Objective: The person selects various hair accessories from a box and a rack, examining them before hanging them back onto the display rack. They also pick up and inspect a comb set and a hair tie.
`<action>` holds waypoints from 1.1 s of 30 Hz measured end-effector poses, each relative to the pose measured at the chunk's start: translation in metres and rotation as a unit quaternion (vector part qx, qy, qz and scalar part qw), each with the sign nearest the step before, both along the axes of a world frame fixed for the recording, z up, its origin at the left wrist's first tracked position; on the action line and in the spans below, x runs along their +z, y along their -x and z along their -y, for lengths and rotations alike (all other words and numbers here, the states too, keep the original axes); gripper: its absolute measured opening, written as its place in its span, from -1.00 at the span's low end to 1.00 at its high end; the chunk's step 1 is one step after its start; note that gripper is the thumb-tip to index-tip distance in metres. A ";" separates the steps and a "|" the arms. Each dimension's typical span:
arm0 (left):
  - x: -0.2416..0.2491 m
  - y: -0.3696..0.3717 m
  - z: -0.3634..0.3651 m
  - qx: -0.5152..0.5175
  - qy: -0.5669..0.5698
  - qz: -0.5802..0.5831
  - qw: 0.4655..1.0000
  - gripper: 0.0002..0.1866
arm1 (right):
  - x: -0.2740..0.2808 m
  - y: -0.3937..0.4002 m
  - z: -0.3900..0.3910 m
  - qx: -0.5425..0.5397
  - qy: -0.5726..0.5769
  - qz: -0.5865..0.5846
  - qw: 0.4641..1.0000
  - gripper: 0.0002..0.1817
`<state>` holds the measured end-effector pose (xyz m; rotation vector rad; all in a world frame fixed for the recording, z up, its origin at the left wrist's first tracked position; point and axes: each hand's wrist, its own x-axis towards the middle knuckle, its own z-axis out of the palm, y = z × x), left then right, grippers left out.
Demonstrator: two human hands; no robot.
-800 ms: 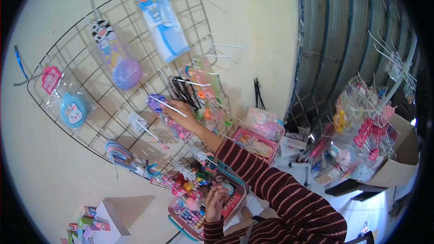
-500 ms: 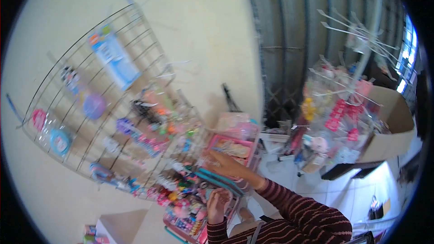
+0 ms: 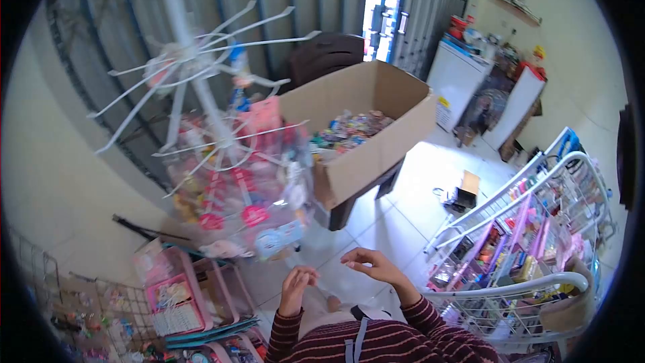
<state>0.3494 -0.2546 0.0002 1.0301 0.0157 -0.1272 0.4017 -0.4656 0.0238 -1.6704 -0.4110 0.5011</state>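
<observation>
Both my hands are raised in front of my body, apart from each other and above the tiled floor. My left hand (image 3: 297, 289) has loosely bent fingers, and I see nothing in it. To its right, my right hand (image 3: 376, 267) is held with the fingers stretched forward and the thumb apart, holding nothing. Nearest to my left hand are the pink plastic trays (image 3: 176, 296) with small goods, at the lower left. A white display stand (image 3: 208, 104) hung with bagged toys (image 3: 252, 195) rises ahead of my hands.
A large cardboard box (image 3: 386, 151) of small packets rests on a dark-legged stand ahead. At the right is a white wire rack (image 3: 517, 289) full of goods. A wire grid (image 3: 101, 292) stands lower left. A white cabinet (image 3: 457, 81) and folding gate (image 3: 269, 0) are farther back.
My view has swung right, away from the wall grid toward the stand, box and wire rack. Both hands have moved away from the trays and now hang in the air before me.
</observation>
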 end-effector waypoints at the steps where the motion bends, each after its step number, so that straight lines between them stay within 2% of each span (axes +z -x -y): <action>1: 0.007 -0.016 0.018 -0.056 -0.017 0.012 0.998 -0.78 | -0.001 -0.003 0.017 -0.053 -0.008 0.002 0.999 -0.76; 4: 0.018 -0.058 0.060 -0.144 -0.033 0.023 0.989 -0.81 | -0.010 -0.006 0.054 -0.152 -0.027 -0.009 0.988 -0.78; 6: 0.019 -0.087 0.079 -0.161 -0.035 0.025 0.986 -0.83 | -0.019 -0.011 0.071 -0.199 -0.033 -0.020 0.979 -0.78; 8: 0.017 -0.115 0.094 -0.172 -0.037 0.031 0.984 -0.84 | -0.033 -0.018 0.083 -0.250 -0.093 -0.052 0.962 -0.78; 12: 0.013 -0.182 0.116 -0.124 -0.012 0.056 0.991 -0.85 | -0.048 -0.065 0.099 -0.271 -0.115 -0.086 0.952 -0.82; 15: 0.018 -0.235 0.125 -0.074 -0.004 0.068 0.995 -0.85 | -0.043 -0.126 0.113 -0.269 -0.120 -0.071 0.953 -0.83; 19: 0.033 -0.306 0.137 -0.002 -0.008 0.085 0.996 -0.83 | -0.007 -0.223 0.132 -0.280 -0.147 0.008 0.949 -0.85; 23: 0.037 -0.361 0.144 0.033 -0.061 0.027 0.997 -0.80 | 0.029 -0.312 0.149 -0.287 -0.068 0.141 0.945 -0.87; 25: 0.044 -0.390 0.149 0.062 -0.172 0.014 0.983 -0.78 | 0.043 -0.354 0.154 -0.260 -0.077 0.169 0.948 -0.86; 26: 0.035 -0.405 0.150 0.082 -0.238 0.049 0.966 -0.76 | 0.047 -0.375 0.157 -0.246 -0.051 0.178 0.951 -0.86; 27: 0.031 -0.420 0.150 0.088 -0.240 0.043 0.966 -0.76 | 0.051 -0.396 0.159 -0.228 -0.025 0.189 0.955 -0.85; 28: 0.029 -0.436 0.149 0.073 -0.359 0.062 0.928 -0.74 | 0.053 -0.420 0.160 -0.218 -0.026 0.184 0.958 -0.85; 29: 0.025 -0.451 0.147 0.057 -0.472 0.076 0.877 -0.72 | 0.052 -0.445 0.161 -0.170 0.024 0.194 0.966 -0.85; 30: 0.017 -0.467 0.145 0.067 -0.472 0.064 0.877 -0.72 | 0.051 -0.470 0.160 -0.119 0.074 0.205 0.969 -0.85; 31: 0.006 -0.483 0.143 0.044 -0.517 0.023 0.854 -0.67 | 0.050 -0.495 0.158 -0.102 0.075 0.200 0.972 -0.85; 32: -0.011 -0.496 0.141 0.021 -0.559 -0.018 0.829 -0.63 | 0.048 -0.520 0.155 -0.030 0.102 0.211 0.972 -0.87; 33: -0.040 -0.510 0.135 0.035 -0.555 -0.032 0.831 -0.63 | 0.044 -0.542 0.151 0.041 0.128 0.223 0.965 -0.89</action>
